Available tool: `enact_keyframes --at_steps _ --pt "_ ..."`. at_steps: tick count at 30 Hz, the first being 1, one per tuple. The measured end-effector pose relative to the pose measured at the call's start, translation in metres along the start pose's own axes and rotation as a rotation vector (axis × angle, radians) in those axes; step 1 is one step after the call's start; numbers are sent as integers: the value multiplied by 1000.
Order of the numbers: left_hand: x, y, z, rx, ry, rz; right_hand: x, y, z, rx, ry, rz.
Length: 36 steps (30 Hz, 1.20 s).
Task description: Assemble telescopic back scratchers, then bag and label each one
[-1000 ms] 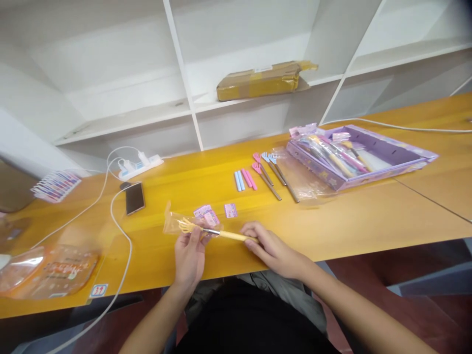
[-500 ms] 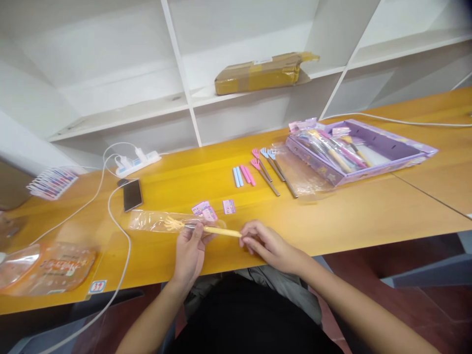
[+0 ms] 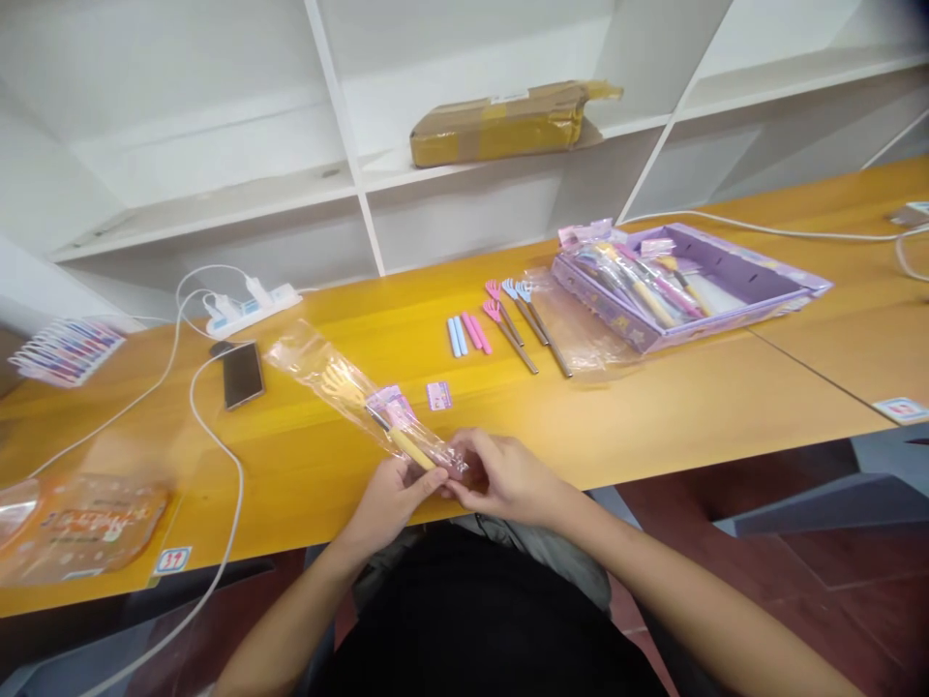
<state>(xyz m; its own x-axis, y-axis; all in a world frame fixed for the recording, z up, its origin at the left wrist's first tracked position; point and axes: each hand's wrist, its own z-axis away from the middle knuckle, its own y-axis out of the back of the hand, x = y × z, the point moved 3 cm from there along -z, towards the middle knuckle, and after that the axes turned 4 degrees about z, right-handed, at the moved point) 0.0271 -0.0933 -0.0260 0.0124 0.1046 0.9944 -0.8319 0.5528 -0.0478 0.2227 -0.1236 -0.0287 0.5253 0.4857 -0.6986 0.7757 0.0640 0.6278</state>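
A yellow back scratcher (image 3: 411,447) slants up and left from my hands, its hand-shaped head (image 3: 344,383) showing through a clear plastic bag (image 3: 309,360). Whether the whole handle lies inside the bag is hard to tell. My left hand (image 3: 392,496) is closed on the lower handle, thumb on top. Beside it, my right hand (image 3: 500,474) pinches the bag's near end, with its fingertips partly hidden. Pink-purple cards (image 3: 392,405) lie against the bag. One more small card (image 3: 438,396) rests on the table just to the right.
Blue and pink handle sleeves (image 3: 468,334) lie beyond, beside pink and blue scratcher heads on metal rods (image 3: 533,324). A purple box (image 3: 726,315) holds several bagged scratchers. Leftward are a phone (image 3: 243,375), a power strip (image 3: 254,310), a white cable (image 3: 236,484) and an orange pouch (image 3: 94,528).
The scratcher and bag have swung from nearly level to a slant, head away from me. My left hand has shifted down to the handle end, and my right hand has closed in beside it.
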Motion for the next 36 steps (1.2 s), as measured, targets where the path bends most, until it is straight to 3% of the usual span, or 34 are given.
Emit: enact_keyframes --at_steps 3,6,10,13,18,23,30,36 --pt "4 -2 1 10 -45 -16 2 1 -1 3 -28 9" --pt "3 1 3 92 -76 -10 5 7 -1 9 -26 -62" --pt "-2 9 4 219 -86 11 4 11 0 -26 116 -145" --pt "-4 11 3 230 -96 45 -3 7 1 -67 242 0" --pt "-4 7 3 158 -60 -107 -7 5 2 -36 154 138" --pt "5 -1 7 -38 -44 -319 -12 9 1 96 448 269" --pt "12 -6 10 -128 -74 -297 -8 12 -5 80 382 190" --pt "11 -6 9 -108 -2 -373 -6 10 -5 29 332 159"
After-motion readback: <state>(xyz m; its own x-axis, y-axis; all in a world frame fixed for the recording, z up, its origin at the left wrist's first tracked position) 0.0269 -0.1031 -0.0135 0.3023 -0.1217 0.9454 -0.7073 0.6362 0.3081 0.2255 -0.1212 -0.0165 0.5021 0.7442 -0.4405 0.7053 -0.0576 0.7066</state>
